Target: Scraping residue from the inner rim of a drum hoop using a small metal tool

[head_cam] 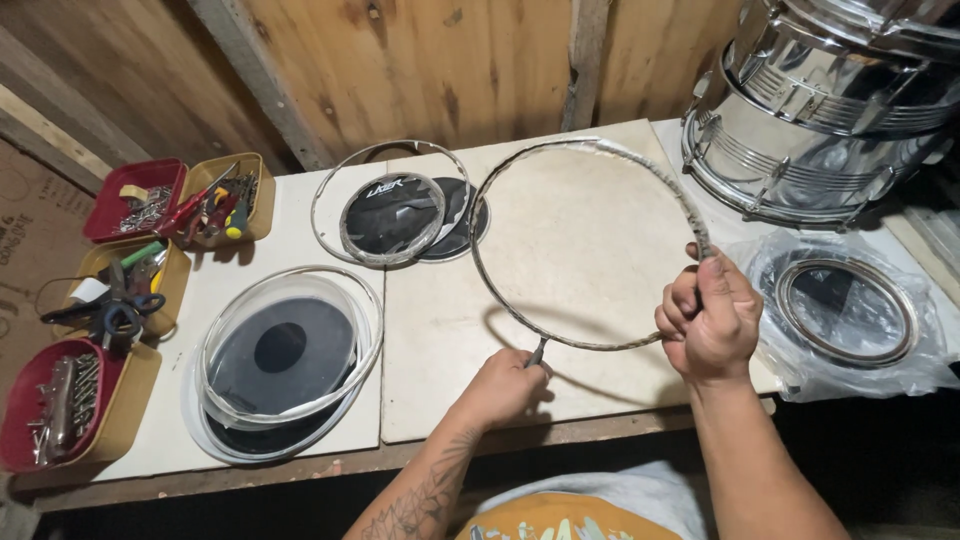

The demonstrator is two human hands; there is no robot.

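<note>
The hoop point(590, 245) hangs over the table point(440, 380), drumheads point(285, 350) lying left, drums point(810, 110) behind right, trays point(120, 300) far left.

left hand point(503, 385) fisted, knuckles up, forearm tattooed | right hand point(708, 315) fisted, raised higher

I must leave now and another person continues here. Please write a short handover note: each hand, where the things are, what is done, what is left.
Left hand: pinches the near edge of the bare metal hoop.
Right hand: fist closed on the hoop's right side; the hoop is tilted up over the tiled table.
Drumheads lie to the left, tool trays at far left, a bagged head on the right, chrome drum shells behind.
Done: hoop is bare.
Left: no head is on it yet.
</note>
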